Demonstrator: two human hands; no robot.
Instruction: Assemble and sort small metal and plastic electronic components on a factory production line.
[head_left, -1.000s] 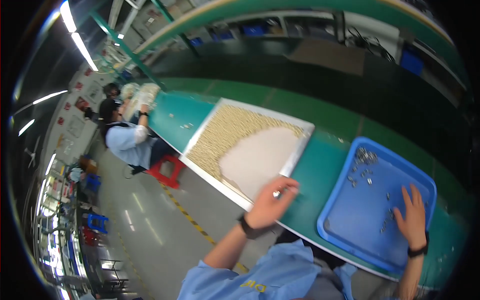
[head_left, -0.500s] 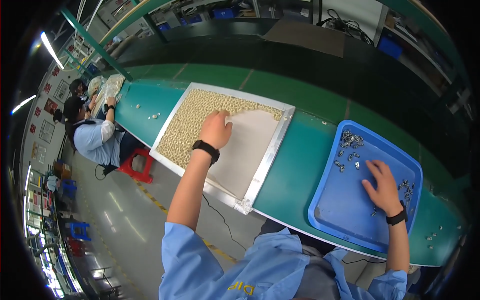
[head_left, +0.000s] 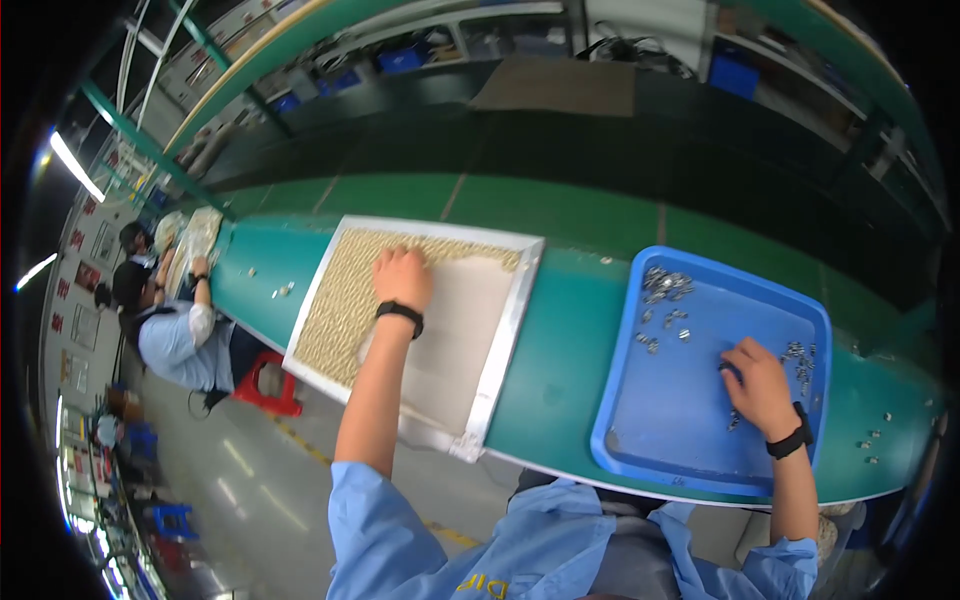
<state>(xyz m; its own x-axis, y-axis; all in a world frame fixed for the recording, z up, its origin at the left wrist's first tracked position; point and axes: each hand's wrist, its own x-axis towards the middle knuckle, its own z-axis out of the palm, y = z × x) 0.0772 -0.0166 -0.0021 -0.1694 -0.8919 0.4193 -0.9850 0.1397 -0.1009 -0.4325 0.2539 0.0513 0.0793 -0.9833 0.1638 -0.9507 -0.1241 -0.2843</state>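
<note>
A shallow tray with a pale metal rim (head_left: 503, 360) lies on the bench, its left and far parts covered with small beige pieces (head_left: 330, 310). My left hand (head_left: 403, 280) rests over these pieces with its fingers bent and close together; whatever is under the fingertips is hidden. To the right stands a blue plastic tray (head_left: 660, 415) with small shiny metal parts (head_left: 666, 286) scattered in it. Inside this tray, my right hand (head_left: 762, 388) has its thumb and fingers drawn together around a small dark part (head_left: 732, 371).
Both trays sit on a long green bench (head_left: 555, 370). Loose small parts (head_left: 873, 435) lie at its right end. Beyond runs a dark surface with a brown sheet (head_left: 555, 86). At the far left a co-worker (head_left: 175, 345) sits near a red stool (head_left: 268, 385).
My right hand's spread fingers have closed around a small dark part. My left hand has shifted slightly toward the far left over the beige pieces, its fingers more bent. The view has turned.
</note>
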